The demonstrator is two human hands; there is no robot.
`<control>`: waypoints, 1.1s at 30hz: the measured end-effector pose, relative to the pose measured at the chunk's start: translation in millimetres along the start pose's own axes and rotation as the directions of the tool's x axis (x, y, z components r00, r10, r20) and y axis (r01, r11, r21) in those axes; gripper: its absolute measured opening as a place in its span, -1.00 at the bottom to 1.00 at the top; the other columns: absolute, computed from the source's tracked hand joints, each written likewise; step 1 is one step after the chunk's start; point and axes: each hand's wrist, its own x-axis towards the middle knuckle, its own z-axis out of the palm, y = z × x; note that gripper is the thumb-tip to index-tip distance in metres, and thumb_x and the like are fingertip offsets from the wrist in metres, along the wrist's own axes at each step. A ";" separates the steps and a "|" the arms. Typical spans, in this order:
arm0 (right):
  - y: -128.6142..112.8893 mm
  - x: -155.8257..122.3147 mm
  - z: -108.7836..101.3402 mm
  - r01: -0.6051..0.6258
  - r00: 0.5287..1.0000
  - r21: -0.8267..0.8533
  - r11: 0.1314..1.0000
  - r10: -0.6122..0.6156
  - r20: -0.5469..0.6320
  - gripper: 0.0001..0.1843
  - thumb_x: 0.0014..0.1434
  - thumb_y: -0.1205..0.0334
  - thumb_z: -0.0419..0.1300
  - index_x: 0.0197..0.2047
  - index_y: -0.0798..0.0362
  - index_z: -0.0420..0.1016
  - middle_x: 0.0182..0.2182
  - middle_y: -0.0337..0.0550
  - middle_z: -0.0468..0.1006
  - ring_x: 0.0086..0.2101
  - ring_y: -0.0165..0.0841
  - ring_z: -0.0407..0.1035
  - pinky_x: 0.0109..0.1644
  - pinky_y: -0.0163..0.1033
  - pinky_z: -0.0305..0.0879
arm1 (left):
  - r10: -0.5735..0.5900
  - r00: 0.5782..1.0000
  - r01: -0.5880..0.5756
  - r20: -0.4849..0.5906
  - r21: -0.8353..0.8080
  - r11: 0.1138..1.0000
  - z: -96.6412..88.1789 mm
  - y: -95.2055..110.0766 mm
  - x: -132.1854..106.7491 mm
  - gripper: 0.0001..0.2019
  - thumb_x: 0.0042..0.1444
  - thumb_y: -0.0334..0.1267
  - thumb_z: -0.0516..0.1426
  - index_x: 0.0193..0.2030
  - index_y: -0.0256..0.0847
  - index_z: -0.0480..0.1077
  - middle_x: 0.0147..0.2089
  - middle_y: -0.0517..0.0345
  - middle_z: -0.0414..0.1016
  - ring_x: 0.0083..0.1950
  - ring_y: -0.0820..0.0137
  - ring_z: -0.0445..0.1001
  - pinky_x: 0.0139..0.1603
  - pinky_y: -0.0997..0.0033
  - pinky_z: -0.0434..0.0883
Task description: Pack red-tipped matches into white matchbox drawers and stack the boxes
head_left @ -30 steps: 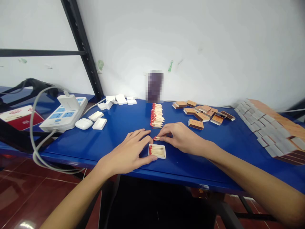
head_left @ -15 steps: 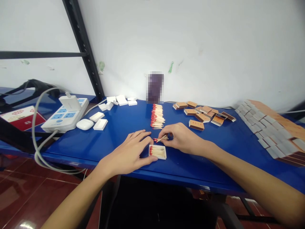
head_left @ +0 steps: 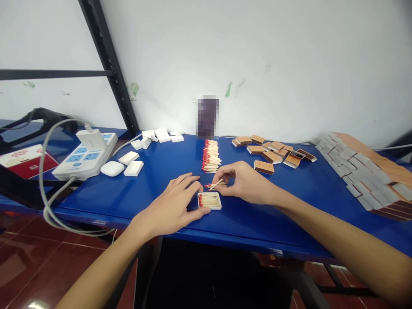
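Note:
A white matchbox tray [head_left: 219,206] lies on the blue table near its front edge, with red-tipped matches [head_left: 208,200] inside. My left hand [head_left: 175,206] steadies the tray, its thumb along the near side and its index finger at the far left corner. Just behind the tray, my right hand [head_left: 246,182] pinches a few matches [head_left: 216,185] between thumb and fingers, heads pointing left. Beyond that hand, a long row of loose matches [head_left: 210,156] reaches back, red heads on the left.
White empty trays [head_left: 133,168] lie at the back left, near a white earbud case [head_left: 112,168] and a power strip [head_left: 85,159]. Orange matchbox sleeves [head_left: 264,166] are scattered right of the match row. Stacked matchboxes [head_left: 363,171] stand at far right.
The view has shifted slightly. Both hands stay at the tray and the pinched matches, with the matches in my right hand turned only a little.

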 end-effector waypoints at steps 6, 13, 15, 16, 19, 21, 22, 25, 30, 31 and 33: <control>-13.6 -8.6 8.7 0.067 0.997 -0.027 0.997 -0.065 0.050 -0.89 0.08 0.32 0.27 -0.32 0.04 0.65 -0.40 -0.25 0.65 -0.41 -0.43 0.43 -0.32 -0.34 0.29 | -0.017 1.000 0.017 -0.006 -0.019 1.000 1.0 0.3 -1.5 -0.63 0.29 0.12 0.06 0.00 -0.12 0.34 0.35 -0.08 0.26 0.48 0.01 0.01 0.32 -0.11 0.22; -18.1 -9.7 13.8 0.128 0.990 -0.108 0.986 -0.121 0.067 -0.86 0.15 0.30 0.27 -0.28 0.01 0.69 -0.37 -0.20 0.66 -0.39 -0.41 0.46 -0.33 -0.33 0.29 | 0.013 1.000 -0.013 -0.016 -0.043 0.999 -0.5 0.1 -1.8 -0.66 0.29 0.09 0.08 -0.02 -0.13 0.35 0.36 -0.07 0.25 0.47 0.02 0.01 0.32 -0.13 0.20; -19.5 -10.5 11.5 0.159 0.984 -0.101 0.982 -0.150 0.092 -0.87 0.17 0.27 0.28 -0.25 0.01 0.68 -0.34 -0.20 0.66 -0.37 -0.41 0.47 -0.30 -0.32 0.30 | 0.016 1.000 -0.017 -0.025 -0.040 0.999 -0.6 1.1 -1.2 -0.67 0.29 0.08 0.08 -0.03 -0.13 0.35 0.32 -0.06 0.27 0.41 0.03 0.10 0.30 -0.09 0.23; -20.1 -11.0 9.9 0.163 0.983 -0.100 0.982 -0.153 0.100 -0.88 0.17 0.25 0.29 -0.24 0.00 0.68 -0.33 -0.20 0.66 -0.36 -0.40 0.47 -0.29 -0.32 0.31 | 0.010 0.999 -0.011 -0.032 -0.042 0.999 -0.8 1.9 -1.0 -0.68 0.28 0.06 0.10 -0.03 -0.13 0.35 0.29 -0.05 0.30 0.36 0.04 0.18 0.26 -0.06 0.27; -21.1 -11.9 5.1 0.140 0.987 -0.097 0.985 -0.130 0.099 -0.88 0.16 0.22 0.32 -0.23 0.02 0.67 -0.33 -0.20 0.65 -0.36 -0.41 0.46 -0.30 -0.31 0.30 | -0.021 0.998 0.018 -0.053 -0.063 0.998 -1.9 5.0 -0.9 -0.71 0.24 -0.01 0.16 -0.03 -0.13 0.33 0.14 0.02 0.37 0.16 0.13 0.33 0.14 0.06 0.37; -20.3 -12.1 3.3 0.146 0.986 -0.099 0.984 -0.136 0.098 -0.89 0.17 0.21 0.32 -0.25 0.03 0.67 -0.34 -0.20 0.64 -0.37 -0.42 0.45 -0.29 -0.31 0.30 | -0.011 0.997 0.006 -0.074 -0.074 0.997 -3.0 6.7 -1.4 -0.67 0.20 -0.07 0.21 0.02 -0.12 0.30 0.10 0.06 0.38 0.11 0.17 0.35 0.12 0.12 0.38; -19.4 -12.0 2.9 0.163 0.983 -0.107 0.981 -0.152 0.099 -0.89 0.17 0.22 0.32 -0.26 0.04 0.66 -0.34 -0.20 0.63 -0.36 -0.43 0.44 -0.27 -0.31 0.30 | 0.008 0.996 -0.014 -0.083 -0.075 0.997 -3.5 7.3 -1.7 -0.65 0.19 -0.09 0.23 0.05 -0.12 0.29 0.09 0.07 0.39 0.10 0.19 0.35 0.13 0.13 0.37; -15.2 -11.5 3.3 0.228 0.970 -0.154 0.961 -0.210 0.125 -0.93 0.18 0.27 0.31 -0.28 0.04 0.65 -0.33 -0.20 0.58 -0.35 -0.44 0.42 -0.23 -0.30 0.29 | 0.073 0.993 -0.079 -0.090 -0.060 0.995 -4.3 7.6 -2.0 -0.70 0.21 -0.15 0.22 0.02 -0.11 0.29 0.01 0.12 0.42 0.05 0.23 0.37 0.12 0.17 0.34; -10.1 -10.7 2.9 0.230 0.967 -0.206 0.951 -0.199 0.161 -0.93 0.18 0.28 0.29 -0.29 0.05 0.63 -0.37 -0.21 0.51 -0.37 -0.44 0.36 -0.26 -0.30 0.24 | 0.155 0.983 -0.156 -0.094 -0.008 0.988 -4.1 6.0 -0.6 -0.79 0.26 -0.17 0.19 -0.04 -0.14 0.31 -0.11 0.15 0.47 -0.07 0.27 0.41 0.07 0.20 0.32; -9.8 -10.6 2.7 0.225 0.969 -0.221 0.949 -0.193 0.155 -0.93 0.19 0.27 0.29 -0.30 0.04 0.62 -0.38 -0.21 0.51 -0.37 -0.43 0.36 -0.26 -0.30 0.24 | 0.159 0.982 -0.160 -0.098 -0.005 0.987 -4.2 5.9 -0.4 -0.79 0.26 -0.16 0.19 -0.04 -0.14 0.31 -0.11 0.15 0.47 -0.08 0.27 0.41 0.06 0.20 0.32; -9.9 -10.4 2.6 0.214 0.972 -0.244 0.946 -0.181 0.150 -0.92 0.19 0.26 0.27 -0.31 0.04 0.61 -0.40 -0.22 0.49 -0.37 -0.42 0.34 -0.26 -0.29 0.23 | 0.161 0.982 -0.162 -0.097 -0.006 0.987 -4.6 5.9 -0.1 -0.78 0.26 -0.15 0.20 -0.05 -0.14 0.31 -0.14 0.17 0.47 -0.09 0.28 0.40 0.04 0.22 0.31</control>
